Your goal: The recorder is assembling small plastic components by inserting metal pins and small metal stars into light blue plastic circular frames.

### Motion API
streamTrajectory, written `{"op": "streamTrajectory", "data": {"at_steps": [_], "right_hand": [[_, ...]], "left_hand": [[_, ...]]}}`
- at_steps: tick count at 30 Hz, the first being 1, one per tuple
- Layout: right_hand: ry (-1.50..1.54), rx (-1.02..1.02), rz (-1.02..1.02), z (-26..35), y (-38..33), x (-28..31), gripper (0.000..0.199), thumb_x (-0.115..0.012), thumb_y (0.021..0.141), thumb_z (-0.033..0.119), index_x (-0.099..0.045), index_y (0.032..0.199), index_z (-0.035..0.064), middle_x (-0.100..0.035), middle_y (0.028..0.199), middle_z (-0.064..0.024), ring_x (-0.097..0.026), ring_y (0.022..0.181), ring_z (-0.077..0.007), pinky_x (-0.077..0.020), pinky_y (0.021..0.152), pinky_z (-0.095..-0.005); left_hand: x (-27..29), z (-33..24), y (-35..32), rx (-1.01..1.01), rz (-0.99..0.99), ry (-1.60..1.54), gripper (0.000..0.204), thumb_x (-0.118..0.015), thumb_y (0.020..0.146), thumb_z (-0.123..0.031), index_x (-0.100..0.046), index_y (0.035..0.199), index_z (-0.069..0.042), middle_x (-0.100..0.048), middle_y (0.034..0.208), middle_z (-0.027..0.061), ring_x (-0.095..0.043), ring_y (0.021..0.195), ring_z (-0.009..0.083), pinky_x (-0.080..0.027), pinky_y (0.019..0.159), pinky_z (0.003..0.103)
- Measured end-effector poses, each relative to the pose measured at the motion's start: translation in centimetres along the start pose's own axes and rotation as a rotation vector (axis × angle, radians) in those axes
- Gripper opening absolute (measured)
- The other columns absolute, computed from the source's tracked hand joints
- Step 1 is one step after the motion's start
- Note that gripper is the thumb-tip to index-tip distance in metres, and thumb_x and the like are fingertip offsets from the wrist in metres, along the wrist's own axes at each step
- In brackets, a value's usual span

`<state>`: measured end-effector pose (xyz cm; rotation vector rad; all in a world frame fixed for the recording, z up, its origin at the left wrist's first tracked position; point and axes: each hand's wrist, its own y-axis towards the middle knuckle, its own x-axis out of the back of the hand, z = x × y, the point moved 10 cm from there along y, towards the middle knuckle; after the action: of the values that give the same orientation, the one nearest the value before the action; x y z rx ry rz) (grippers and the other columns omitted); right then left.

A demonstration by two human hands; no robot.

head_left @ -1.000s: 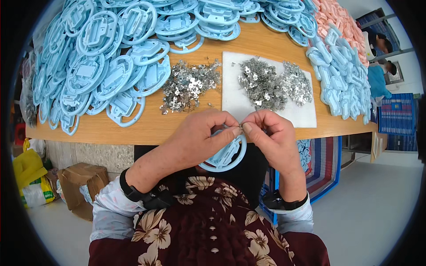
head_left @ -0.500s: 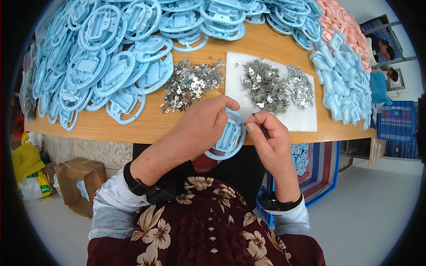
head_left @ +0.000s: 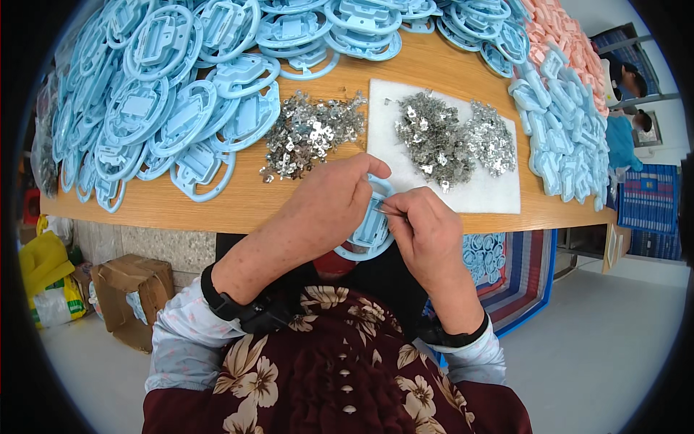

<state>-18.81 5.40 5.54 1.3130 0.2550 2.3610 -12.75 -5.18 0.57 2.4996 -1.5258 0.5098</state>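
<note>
My left hand (head_left: 329, 201) is closed on the upper left rim of a round light-blue plastic part (head_left: 370, 230), held at the table's front edge. The part has a ring rim and a raised middle with recesses. My right hand (head_left: 428, 230) pinches a small shiny metal piece (head_left: 386, 210), its fingertips over the right side of the ring. The exact shape of that piece is hidden by my fingers. Beyond my hands lie a pile of small metal clips (head_left: 311, 137) on the wood and two more metal heaps (head_left: 434, 141) on a white foam sheet (head_left: 499, 199).
Blue ring parts (head_left: 137, 108) are heaped across the table's left and back. At the right lie smaller blue pieces (head_left: 560, 137) and pink ones (head_left: 567, 43). Below are a cardboard box (head_left: 130, 296) at left and a striped bin (head_left: 524, 282) holding blue parts at right.
My right hand has moved left and inward, bringing the small metal piece over the blue ring part. My left hand and the part have hardly moved.
</note>
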Motion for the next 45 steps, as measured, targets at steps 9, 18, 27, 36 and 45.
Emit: {"op": "streamTrajectory", "data": {"at_steps": [9,18,27,36,45], "right_hand": [[0.424,-0.561,-0.033,-4.8,-2.7,-0.1,0.022,-0.067,0.095,0.011,-0.061,0.113,0.0001,-0.063,0.089,-0.0064,-0.060,0.077,-0.0122,-0.0501,0.068,-0.0273],[0.292,-0.454,-0.107,-3.7,-2.4,0.8,0.021,-0.059,0.100,0.012,-0.060,0.119,0.0032,-0.067,0.093,-0.0095,-0.064,0.079,-0.0173,-0.0509,0.071,-0.0299],[-0.250,-0.097,-0.080,0.7,-2.5,0.7,0.040,-0.068,0.081,0.000,-0.070,0.119,0.0129,-0.060,0.080,-0.0075,-0.062,0.069,-0.0259,-0.0521,0.063,-0.0364],[-0.202,-0.143,-0.072,-0.7,-3.2,1.3,0.039,-0.073,0.079,0.001,-0.072,0.116,0.0120,-0.062,0.080,-0.0051,-0.063,0.069,-0.0196,-0.0510,0.060,-0.0320],[0.830,-0.753,-0.081,-6.2,-4.7,-2.1,0.032,-0.063,0.100,0.019,-0.061,0.124,-0.0008,-0.064,0.082,0.0010,-0.054,0.065,-0.0045,-0.0434,0.056,-0.0204]], "left_hand": [[0.0,-0.3,-0.5,0.013,0.048,-0.113,0.032,-0.040,0.099,-0.007,-0.061,0.121,0.002,-0.068,0.099,0.0147,-0.066,0.089,0.0227,-0.051,0.081,0.035],[0.1,-0.1,-1.0,0.010,-0.005,-0.182,0.034,-0.042,0.099,-0.009,-0.059,0.124,0.005,-0.068,0.103,0.0172,-0.066,0.092,0.0243,-0.051,0.084,0.035],[0.6,0.1,-1.0,-0.113,-0.137,0.012,0.033,-0.043,0.098,-0.010,-0.063,0.119,0.007,-0.069,0.108,0.0250,-0.067,0.100,0.0360,-0.051,0.088,0.041],[0.5,0.4,-0.7,-0.047,-0.089,0.019,0.034,-0.042,0.099,-0.011,-0.062,0.119,0.006,-0.069,0.105,0.0239,-0.068,0.096,0.0335,-0.052,0.087,0.039],[-0.6,1.3,-0.9,0.095,0.049,-0.349,0.035,-0.042,0.102,-0.011,-0.060,0.129,0.003,-0.068,0.107,0.0086,-0.062,0.097,0.0136,-0.050,0.086,0.028]]}}
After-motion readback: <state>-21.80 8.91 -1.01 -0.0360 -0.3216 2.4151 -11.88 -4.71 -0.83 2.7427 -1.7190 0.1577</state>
